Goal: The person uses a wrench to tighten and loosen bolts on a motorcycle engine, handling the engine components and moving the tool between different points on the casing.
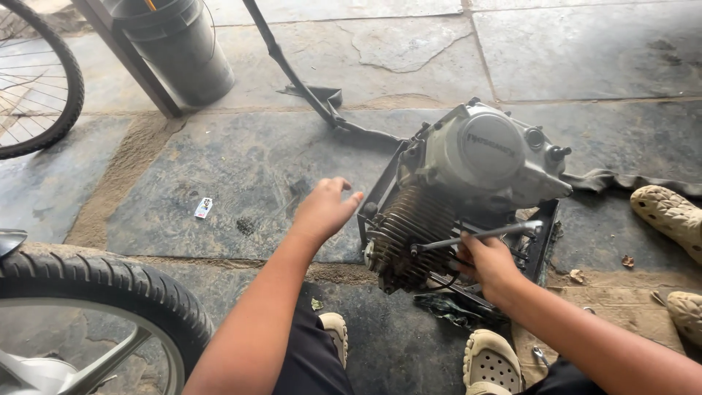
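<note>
Nearest the camera: the person's knees and pale perforated clogs (488, 360), with a motorcycle tyre (110, 289) filling the lower left corner.

Engine block (457, 194) is sitting on a dark metal tray (541, 249) on the stone floor (241, 161), finned cylinder facing the person, silver side cover up and to the right.

Right hand (488, 265) is clenching around the lower end of a long T-handle wrench (479, 235), shaft lying across the engine just under the side cover. Left hand (324, 208) is hovering beside the cylinder fins, fingers loose and spread, holding nothing, not touching the engine.

Judgement: they're working fasteners on the engine, wrench in hand but not clearly seated on a bolt; can't tell which one. Next move would need the socket end lined up square and the free hand steadying the block.

Room: open floor to the left of the engine, good swing space there. Right side is tighter; another person's shoes (669, 212) are close by, a dark strap (629, 179) running behind. Black bucket (179, 47) and bicycle wheel (33, 80) well apart, top left. Small tool (540, 356) lying by the right clog.
</note>
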